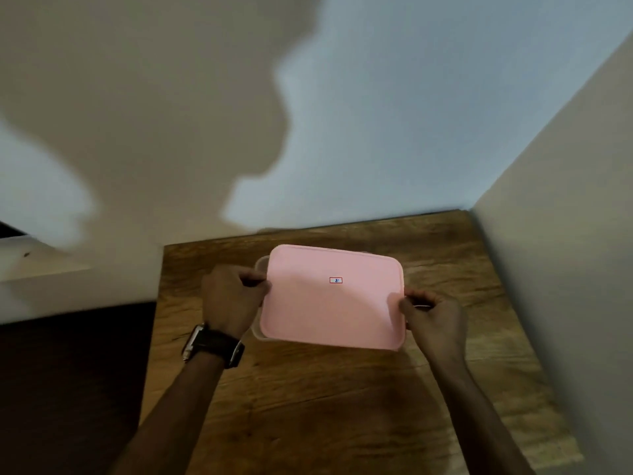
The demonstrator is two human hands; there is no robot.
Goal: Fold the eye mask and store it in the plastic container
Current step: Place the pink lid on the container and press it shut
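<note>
A pink rectangular lid (329,299) with a small red-framed label at its middle lies over a clear plastic container (261,265), whose rim shows only at the lid's left side. My left hand (229,299), with a dark watch on the wrist, pinches the lid's left edge. My right hand (431,320) pinches its right edge. The lid sits slightly askew on the container. The eye mask is not visible; the lid hides the container's inside.
The container stands on a wooden table (308,406) set in a corner. A pale wall (565,269) runs close along the table's right side and another along its back. A dark floor (68,389) lies to the left.
</note>
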